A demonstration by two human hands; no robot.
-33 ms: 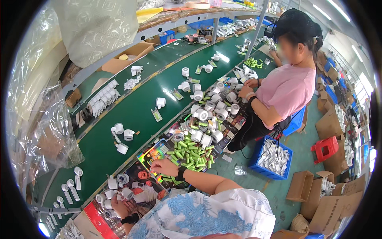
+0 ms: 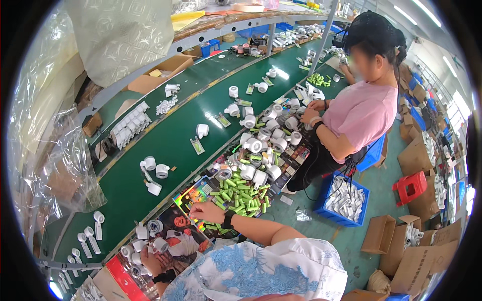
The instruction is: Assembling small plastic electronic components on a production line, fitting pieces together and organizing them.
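My right hand (image 2: 207, 212) hovers over the printed sheet covering the work ledge, just left of a heap of lime-green battery cells (image 2: 240, 194). Its fingers are bent and drawn together at the tips; anything between them is too small to make out. Lower left, my left hand (image 2: 150, 262) is low among white round-headed housings (image 2: 160, 245), which look like small handheld fan parts. Its fingers are partly hidden, so its grip is unclear. Beyond the cells lies a larger pile of similar white housings (image 2: 247, 171).
A green conveyor belt (image 2: 125, 200) runs alongside, carrying scattered white housings and flat white handle pieces (image 2: 93, 244). To the right, a co-worker in a pink top (image 2: 364, 113) handles parts. A blue crate (image 2: 345, 199) of white pieces, a red stool (image 2: 410, 185) and cardboard boxes (image 2: 379, 234) stand on the floor.
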